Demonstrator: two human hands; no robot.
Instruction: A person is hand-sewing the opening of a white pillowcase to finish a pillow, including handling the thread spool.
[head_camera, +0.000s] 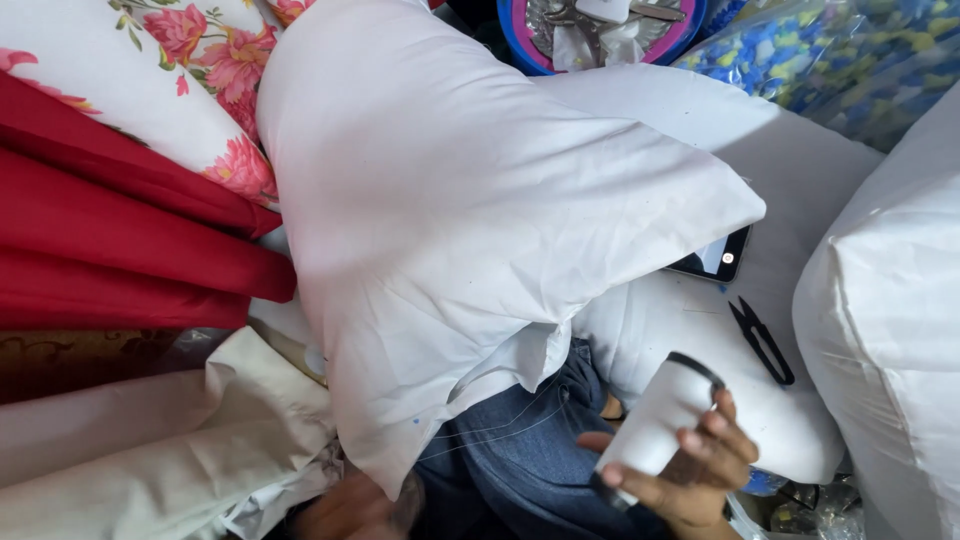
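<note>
Right hand (690, 470): lower right of the view, wrapped round a white cup (665, 415); thumb on the near side, the other fingers (715, 440) curled over the far side, pressed against the wall of the cup.
White cup: pale cylinder with a dark rim, tilted so that its long axis runs from lower left to upper right; the rim end points away from the person, toward the black thread snips (762, 340).
Left hand (350, 510): bottom edge of the view, blurred and partly hidden beneath the lower corner of the large white pillow (470, 230); whether its fingers are spread or closed cannot be told.
Large white pillow: lies across the lap over blue denim (520, 450), its long axis running from upper left to lower right; its loose open corner hangs down just above the left hand.
Key relation: the pillow corner lies directly above and touching or nearly touching the left hand, while the right hand is apart from it, to the right, and occupied by the cup.
Thread snips: rest on a second white pillow (700, 330), beyond the cup rim, near but untouched.
Phone (712, 260): dark, tucked partly under the large pillow's right edge.
Surroundings: red fabric (120, 230) and floral fabric (200, 60) at left, cream cloth (130, 450) at lower left, a further white pillow (890, 330) at right.
</note>
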